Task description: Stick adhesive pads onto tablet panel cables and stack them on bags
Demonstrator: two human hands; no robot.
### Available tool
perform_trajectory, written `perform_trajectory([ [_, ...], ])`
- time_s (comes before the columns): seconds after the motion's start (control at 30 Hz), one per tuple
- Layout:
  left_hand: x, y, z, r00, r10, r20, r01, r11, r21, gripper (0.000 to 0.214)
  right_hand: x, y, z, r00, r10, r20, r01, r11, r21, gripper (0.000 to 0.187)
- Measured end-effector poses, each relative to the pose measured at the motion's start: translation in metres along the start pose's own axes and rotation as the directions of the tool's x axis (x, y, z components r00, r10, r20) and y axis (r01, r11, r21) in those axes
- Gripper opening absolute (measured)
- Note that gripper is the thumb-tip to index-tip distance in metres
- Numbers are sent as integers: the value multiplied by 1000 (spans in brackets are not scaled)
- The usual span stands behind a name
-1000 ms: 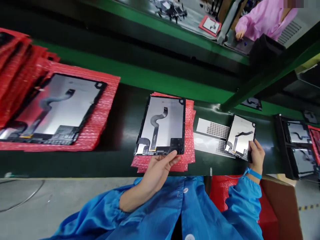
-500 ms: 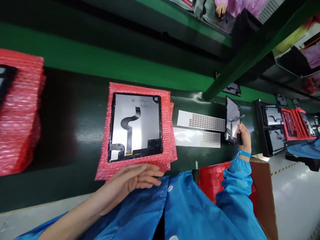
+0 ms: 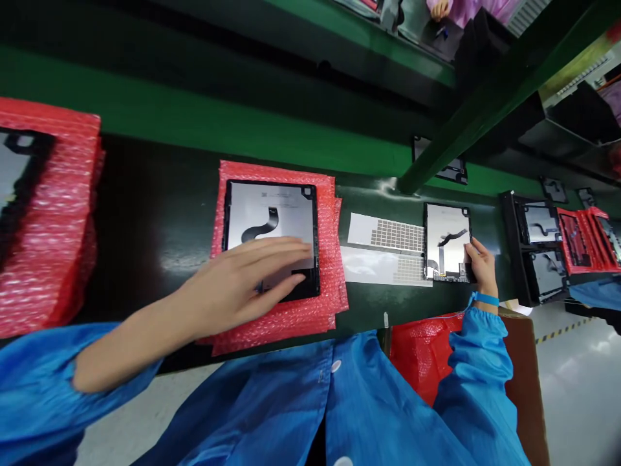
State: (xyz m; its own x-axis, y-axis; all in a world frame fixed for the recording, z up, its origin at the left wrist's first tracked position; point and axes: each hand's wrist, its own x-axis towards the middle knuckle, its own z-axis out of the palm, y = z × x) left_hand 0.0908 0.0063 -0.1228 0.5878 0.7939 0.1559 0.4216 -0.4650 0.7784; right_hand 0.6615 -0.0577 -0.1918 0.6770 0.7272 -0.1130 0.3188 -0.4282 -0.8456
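Note:
A tablet screen (image 3: 295, 204), silver-backed with a black frame and a dark ribbon cable, lies on pink bubble-wrap bags (image 3: 334, 259). Over its lower half is my left hand (image 3: 252, 278), palm down with the fingers stretched out; whether it touches the screen I cannot tell. My right hand (image 3: 482, 265) holds a second tablet screen (image 3: 449, 223) by its right edge, thumb on the silver back. This screen overlaps the right ends of two label sheets (image 3: 361, 228) printed with small squares.
More pink bubble wrap (image 3: 63, 194) sits at far left, a screen on top. A black divided tray (image 3: 515, 259) with screens stands at right. A green post (image 3: 436, 162) rises behind the sheets. A cardboard box (image 3: 528, 382) with red bubble wrap is below the table's front edge.
My left hand has moved up from the front edge to over the screen on the bubble wrap. The screen in my right hand has turned from steeply tilted to nearly flat over the sheets' ends.

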Motion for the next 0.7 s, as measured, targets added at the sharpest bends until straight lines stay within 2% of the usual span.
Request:
perform_trajectory([
  [0.1,25,-6,11,976,-24,217,13,999,51,48,2,1,1,998,-56,-35,50,986,-161,79],
  [0.17,40,-8,23,953,31,300,-54,996,71,53,0,0,2,993,-100,-66,78,957,-280,73],
  [0.3,63,-11,47,896,193,400,-291,936,200,59,-12,-6,-8,978,-169,-124,91,875,-476,59],
  [0.37,70,-14,55,872,203,445,-369,870,328,66,-20,-5,-21,972,-177,-155,47,792,-609,57],
  [0.43,73,-18,62,871,180,457,-397,806,440,74,-28,0,-36,975,-148,-167,-18,693,-721,56],
  [0.47,74,-20,65,874,166,456,-399,781,480,77,-31,3,-43,979,-126,-159,-35,670,-742,54],
  [0.53,72,-25,69,879,156,451,-404,745,530,79,-36,8,-55,987,-93,-129,-27,703,-711,42],
  [0.6,69,-28,72,880,169,444,-416,726,547,78,-41,7,-61,986,-113,-125,3,755,-656,31],
  [0.7,65,-31,75,887,195,419,-420,721,552,75,-50,-15,-47,956,-196,-217,30,805,-593,28],
])
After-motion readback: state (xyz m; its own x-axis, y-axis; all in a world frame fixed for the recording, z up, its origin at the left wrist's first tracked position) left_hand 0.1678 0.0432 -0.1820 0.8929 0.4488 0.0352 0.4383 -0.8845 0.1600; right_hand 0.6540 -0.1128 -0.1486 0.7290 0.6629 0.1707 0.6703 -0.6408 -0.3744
